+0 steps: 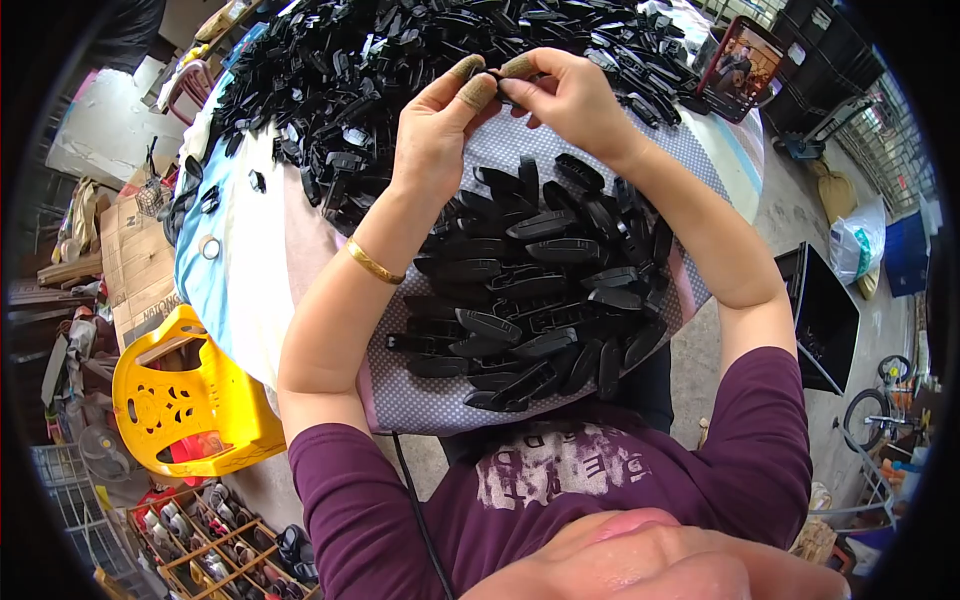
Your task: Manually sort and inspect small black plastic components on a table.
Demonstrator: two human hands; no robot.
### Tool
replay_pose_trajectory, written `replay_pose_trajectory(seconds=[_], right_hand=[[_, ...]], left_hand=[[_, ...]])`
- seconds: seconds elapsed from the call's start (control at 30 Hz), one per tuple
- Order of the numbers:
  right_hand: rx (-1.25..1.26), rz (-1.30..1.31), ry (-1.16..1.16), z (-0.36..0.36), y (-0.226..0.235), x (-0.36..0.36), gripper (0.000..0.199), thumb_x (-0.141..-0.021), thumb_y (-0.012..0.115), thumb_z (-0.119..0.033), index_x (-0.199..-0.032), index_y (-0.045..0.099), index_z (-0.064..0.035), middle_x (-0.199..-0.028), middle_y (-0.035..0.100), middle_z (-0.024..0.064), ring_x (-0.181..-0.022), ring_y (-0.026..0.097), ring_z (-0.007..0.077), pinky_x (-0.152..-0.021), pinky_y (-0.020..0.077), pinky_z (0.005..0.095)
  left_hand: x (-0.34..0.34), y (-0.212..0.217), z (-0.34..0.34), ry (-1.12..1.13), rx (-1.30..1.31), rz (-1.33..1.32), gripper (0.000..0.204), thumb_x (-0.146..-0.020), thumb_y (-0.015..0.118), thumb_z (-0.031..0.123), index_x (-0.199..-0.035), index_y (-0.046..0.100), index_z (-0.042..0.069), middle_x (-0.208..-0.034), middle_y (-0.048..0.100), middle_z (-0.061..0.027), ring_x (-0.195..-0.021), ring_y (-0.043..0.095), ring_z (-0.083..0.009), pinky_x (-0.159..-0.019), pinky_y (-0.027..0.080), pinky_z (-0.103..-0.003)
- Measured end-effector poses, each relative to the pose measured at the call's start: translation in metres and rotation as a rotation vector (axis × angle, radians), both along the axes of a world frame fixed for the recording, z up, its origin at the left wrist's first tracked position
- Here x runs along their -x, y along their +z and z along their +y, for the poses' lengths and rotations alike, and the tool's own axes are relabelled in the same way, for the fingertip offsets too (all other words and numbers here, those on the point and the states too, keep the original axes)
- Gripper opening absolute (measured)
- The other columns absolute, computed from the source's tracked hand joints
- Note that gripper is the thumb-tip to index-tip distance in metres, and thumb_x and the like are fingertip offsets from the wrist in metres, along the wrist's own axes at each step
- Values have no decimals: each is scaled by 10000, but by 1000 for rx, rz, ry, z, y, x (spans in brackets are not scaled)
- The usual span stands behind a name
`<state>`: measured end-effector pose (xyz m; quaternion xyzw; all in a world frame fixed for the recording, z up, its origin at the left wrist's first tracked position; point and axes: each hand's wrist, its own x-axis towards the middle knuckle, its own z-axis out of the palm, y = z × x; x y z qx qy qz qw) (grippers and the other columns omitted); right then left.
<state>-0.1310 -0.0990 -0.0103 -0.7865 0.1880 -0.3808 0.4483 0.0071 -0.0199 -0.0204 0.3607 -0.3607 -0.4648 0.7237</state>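
Over the far part of the table, my left hand [430,140] and my right hand [572,100] meet at the fingertips. Both are closed in a pinch on a small black plastic piece [487,74], mostly hidden by the fingers. Tan covers wrap the thumb and forefinger of my left hand and the forefinger of my right. Behind the hands spreads a big heap of loose black plastic parts [330,75]. Nearer to me, between my forearms, lies a pile of long black plastic pieces [545,225] on a dotted cloth [415,400].
A phone [742,68] stands propped at the table's far right. Tape [209,247] lies on the left side. A yellow plastic chair [150,405] stands left of the table, above a shoe rack [215,550]. A black crate [820,320] is on the right.
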Motion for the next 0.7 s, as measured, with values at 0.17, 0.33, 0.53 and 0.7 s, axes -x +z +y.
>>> replay_pose_trajectory(seconds=[0.17, 0.33, 0.53, 0.7], right_hand=[[50, 67, 0, 2, 3, 1, 233, -816, 617, -141, -986, 577, 14, -811, 616, 60, -677, 600, 104, -605, 501, 220], [-66, 128, 226, 0, 7, 8, 258, -826, 603, -133, -1025, 584, 28, -839, 639, 64, -727, 608, 108, -661, 508, 235], [95, 97, 230, -11, 9, 3, 304, -827, 598, -131, -1092, 562, 14, -888, 642, 80, -769, 606, 105, -693, 506, 253], [-207, -34, -58, -64, 24, 32, 172, -803, 568, -148, -864, 629, 1, -763, 634, 71, -629, 596, 133, -553, 472, 270]], left_hand=[[-5, 11, 2, -76, 46, -61, 249, -821, 593, 73, -1057, 581, -8, -963, 624, -95, -840, 590, -134, -773, 484, -244], [-4, 21, 7, -50, 99, -302, 229, -816, 593, 55, -1035, 605, -10, -953, 631, -86, -837, 578, -116, -767, 459, -217], [-8, 27, 6, -20, 119, -340, 234, -800, 608, 36, -1029, 609, -13, -952, 631, -70, -829, 580, -105, -754, 465, -212], [8, 39, 19, 60, 106, -925, 416, -750, 666, 75, -1140, 533, 22, -852, 646, -119, -781, 601, -101, -689, 481, -213]])
